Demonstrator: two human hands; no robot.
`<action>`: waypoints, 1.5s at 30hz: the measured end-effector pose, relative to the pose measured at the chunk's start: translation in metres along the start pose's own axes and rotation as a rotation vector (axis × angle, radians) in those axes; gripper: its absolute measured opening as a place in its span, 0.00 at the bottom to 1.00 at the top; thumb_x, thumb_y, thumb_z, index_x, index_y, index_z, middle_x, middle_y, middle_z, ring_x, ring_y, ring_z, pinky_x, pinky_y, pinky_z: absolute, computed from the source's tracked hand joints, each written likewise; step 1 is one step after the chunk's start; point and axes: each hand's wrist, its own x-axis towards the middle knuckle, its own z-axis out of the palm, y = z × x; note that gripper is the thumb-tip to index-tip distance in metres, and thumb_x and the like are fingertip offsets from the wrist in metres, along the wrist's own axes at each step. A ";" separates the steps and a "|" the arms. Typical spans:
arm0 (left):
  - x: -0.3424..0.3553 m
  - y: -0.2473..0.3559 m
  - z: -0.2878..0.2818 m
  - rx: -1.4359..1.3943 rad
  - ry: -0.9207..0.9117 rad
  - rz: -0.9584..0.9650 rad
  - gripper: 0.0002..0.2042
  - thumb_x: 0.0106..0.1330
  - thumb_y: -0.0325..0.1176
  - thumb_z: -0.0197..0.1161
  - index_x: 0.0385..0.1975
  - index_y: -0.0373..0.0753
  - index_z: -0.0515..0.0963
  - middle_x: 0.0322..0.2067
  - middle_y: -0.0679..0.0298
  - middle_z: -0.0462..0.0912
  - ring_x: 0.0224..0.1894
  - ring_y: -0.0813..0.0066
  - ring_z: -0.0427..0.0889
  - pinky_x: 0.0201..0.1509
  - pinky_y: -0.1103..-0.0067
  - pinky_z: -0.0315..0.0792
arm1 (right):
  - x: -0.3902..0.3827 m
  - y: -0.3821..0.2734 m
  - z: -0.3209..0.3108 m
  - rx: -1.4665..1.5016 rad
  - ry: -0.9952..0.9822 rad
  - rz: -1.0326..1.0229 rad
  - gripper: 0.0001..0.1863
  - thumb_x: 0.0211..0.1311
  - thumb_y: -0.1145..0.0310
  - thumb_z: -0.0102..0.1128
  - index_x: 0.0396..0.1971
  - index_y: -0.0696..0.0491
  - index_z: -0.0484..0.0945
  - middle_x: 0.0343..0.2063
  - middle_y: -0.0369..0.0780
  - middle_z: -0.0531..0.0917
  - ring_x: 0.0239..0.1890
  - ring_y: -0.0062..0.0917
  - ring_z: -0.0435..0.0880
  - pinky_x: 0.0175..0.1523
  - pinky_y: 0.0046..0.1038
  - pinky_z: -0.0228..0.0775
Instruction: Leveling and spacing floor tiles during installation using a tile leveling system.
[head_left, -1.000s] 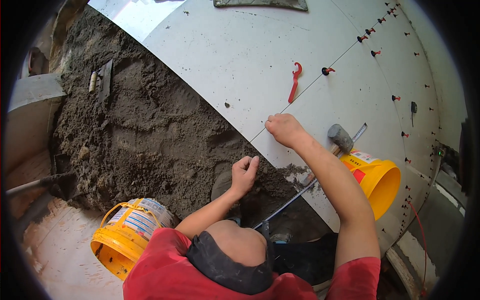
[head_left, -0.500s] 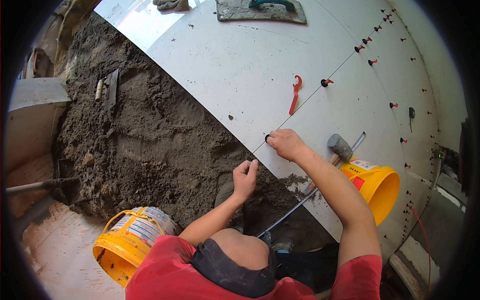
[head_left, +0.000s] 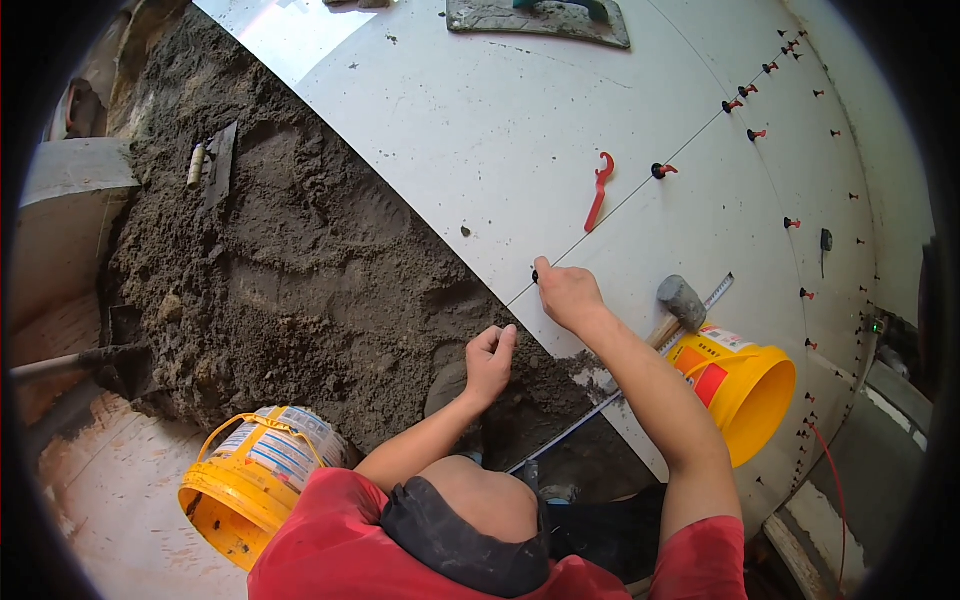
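My right hand (head_left: 570, 295) pinches a small black tile levelling clip (head_left: 536, 276) that sits in the thin joint between two large white tiles (head_left: 440, 130), close to their near edge. Lower and to the left, my left hand (head_left: 490, 364) hovers over grey mortar with its fingers curled and thumb pressed against them. Whatever it may hold is hidden. Farther up the same joint stands a levelling clip with a red handle (head_left: 662, 171). A red hooked spanner (head_left: 600, 192) lies on the tile beside the joint.
Loose mortar (head_left: 320, 240) spreads along the left, with a trowel (head_left: 222, 165) on it. Yellow buckets lie tipped at lower left (head_left: 235, 500) and at right (head_left: 750, 395). A rubber mallet (head_left: 682, 303) and a ruler (head_left: 718, 291) lie near the right bucket. A float (head_left: 540, 22) rests at the top.
The view has shifted slightly. My right hand stays at the black clip with its fingers turned a little, and my left hand remains curled in nearly the same place.
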 end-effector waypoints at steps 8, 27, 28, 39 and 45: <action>0.003 0.001 0.000 -0.007 -0.018 -0.012 0.21 0.82 0.40 0.63 0.24 0.35 0.77 0.21 0.72 0.77 0.25 0.87 0.71 0.30 0.80 0.64 | 0.004 0.006 0.028 0.163 0.379 0.013 0.05 0.70 0.68 0.61 0.38 0.52 0.75 0.29 0.46 0.87 0.33 0.44 0.90 0.38 0.47 0.83; 0.049 -0.023 -0.015 0.070 -0.109 0.280 0.15 0.83 0.35 0.60 0.31 0.35 0.72 0.25 0.72 0.69 0.29 0.85 0.64 0.32 0.80 0.62 | -0.017 0.002 0.065 0.368 0.476 0.068 0.09 0.62 0.75 0.60 0.42 0.54 0.75 0.38 0.45 0.83 0.46 0.46 0.85 0.52 0.46 0.78; 0.062 -0.006 -0.019 0.255 -0.210 0.281 0.11 0.81 0.32 0.62 0.35 0.33 0.75 0.29 0.68 0.73 0.32 0.81 0.68 0.37 0.78 0.66 | -0.018 -0.003 0.063 0.368 0.473 0.063 0.09 0.62 0.75 0.60 0.42 0.54 0.75 0.38 0.45 0.83 0.46 0.46 0.85 0.52 0.46 0.78; 0.168 0.062 0.025 1.269 -0.832 1.078 0.04 0.65 0.32 0.64 0.33 0.41 0.82 0.33 0.58 0.85 0.42 0.55 0.84 0.51 0.61 0.76 | -0.014 -0.015 0.073 0.703 0.732 0.274 0.14 0.59 0.78 0.61 0.45 0.56 0.73 0.47 0.50 0.80 0.56 0.50 0.80 0.56 0.49 0.76; 0.179 0.075 0.048 1.284 -1.008 1.248 0.01 0.57 0.28 0.64 0.28 0.42 0.81 0.31 0.60 0.85 0.40 0.59 0.85 0.51 0.65 0.76 | -0.005 -0.014 0.077 0.798 0.699 0.503 0.16 0.61 0.72 0.65 0.47 0.55 0.71 0.36 0.51 0.85 0.44 0.54 0.86 0.50 0.56 0.77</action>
